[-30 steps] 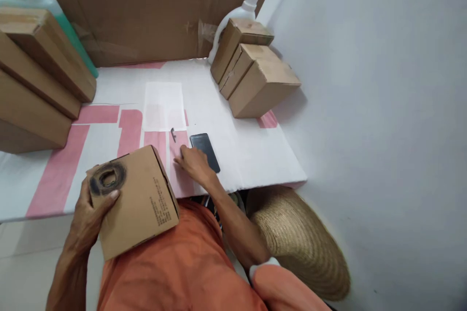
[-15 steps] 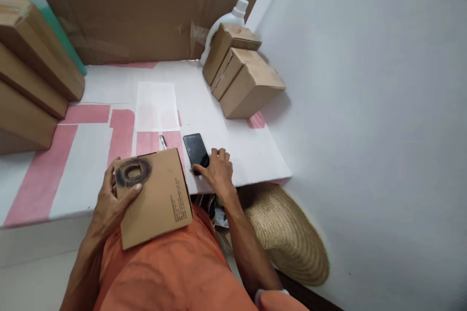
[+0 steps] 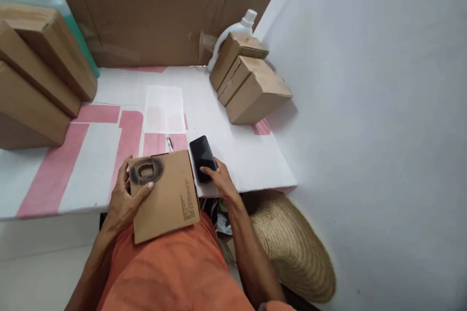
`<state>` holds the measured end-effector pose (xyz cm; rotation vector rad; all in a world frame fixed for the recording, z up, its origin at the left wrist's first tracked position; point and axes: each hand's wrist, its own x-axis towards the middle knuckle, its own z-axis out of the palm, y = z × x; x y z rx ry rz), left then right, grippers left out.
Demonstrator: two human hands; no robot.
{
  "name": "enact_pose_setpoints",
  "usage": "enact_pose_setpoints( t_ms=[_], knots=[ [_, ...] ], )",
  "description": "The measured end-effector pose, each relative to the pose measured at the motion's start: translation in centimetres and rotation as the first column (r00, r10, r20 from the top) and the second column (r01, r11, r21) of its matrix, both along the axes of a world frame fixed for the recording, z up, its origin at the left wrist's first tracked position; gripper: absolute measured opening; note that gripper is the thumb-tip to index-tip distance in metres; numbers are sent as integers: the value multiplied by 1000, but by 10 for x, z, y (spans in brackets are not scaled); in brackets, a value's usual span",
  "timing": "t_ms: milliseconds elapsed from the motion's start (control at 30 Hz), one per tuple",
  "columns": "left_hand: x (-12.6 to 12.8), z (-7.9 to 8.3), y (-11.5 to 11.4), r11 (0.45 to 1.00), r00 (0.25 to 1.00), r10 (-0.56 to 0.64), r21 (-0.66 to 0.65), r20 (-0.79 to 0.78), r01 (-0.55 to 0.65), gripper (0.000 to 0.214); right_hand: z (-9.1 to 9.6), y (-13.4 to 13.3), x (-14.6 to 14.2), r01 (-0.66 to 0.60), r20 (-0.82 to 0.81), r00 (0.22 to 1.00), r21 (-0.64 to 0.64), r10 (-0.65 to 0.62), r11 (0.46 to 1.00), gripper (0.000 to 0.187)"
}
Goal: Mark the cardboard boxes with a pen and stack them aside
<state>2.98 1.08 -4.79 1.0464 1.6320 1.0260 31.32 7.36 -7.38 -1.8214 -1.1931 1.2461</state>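
Note:
My left hand grips the left side of a flat cardboard box, thumb on top. A dark scribbled ring surrounds a small cut-out near the box's upper left corner, and printed text runs along its right side. The box rests at the table's front edge, against my orange clothing. To its right, my right hand holds a black smartphone, with the thumb over its lower screen and the fingers behind its right edge. A pen lies just beyond the box, partly hidden by it.
A white sheet lies on the pink-and-white table. Cardboard boxes stand at left and at back right, with a bottle behind each group. A cardboard panel closes the back. A straw hat sits below the right edge, by the white wall.
My right hand has closed around the phone, its fingers now tucked behind the edge instead of spread beside it. The whole view has shifted slightly; my left hand still holds the box.

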Motion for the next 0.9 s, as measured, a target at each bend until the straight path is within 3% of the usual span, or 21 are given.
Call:
enact_pose_setpoints(
  t_ms=[133,233,367,433,500,633,767,900],
  knots=[
    [1,-6,2,1000,1000,-7,8,-28,7,113,27,-13,2,60,-354,934,39,-42,997,54],
    [4,-10,4,999,999,-32,6,-44,32,113,60,-24,-6,101,-689,725,138,22,985,53],
    [6,-12,4,997,996,-69,32,-62,71,112,86,-34,-31,32,-843,496,258,209,966,49],
    [6,-13,3,997,996,-67,34,-55,69,113,84,-37,-45,-59,-897,388,206,212,977,51],
    [5,-13,2,998,997,-55,39,-54,57,113,75,-40,-58,-140,-937,322,95,136,986,51],
    [4,-11,2,999,999,-33,34,-37,34,113,53,-51,-78,-234,-937,348,-61,25,970,56],
    [5,-12,6,999,999,-39,9,-28,39,117,43,-60,-91,-375,-967,255,-81,19,923,72],
    [5,-19,8,999,998,-34,26,-48,35,105,39,-61,-97,-404,-978,206,-112,-30,908,81]
  ],
)
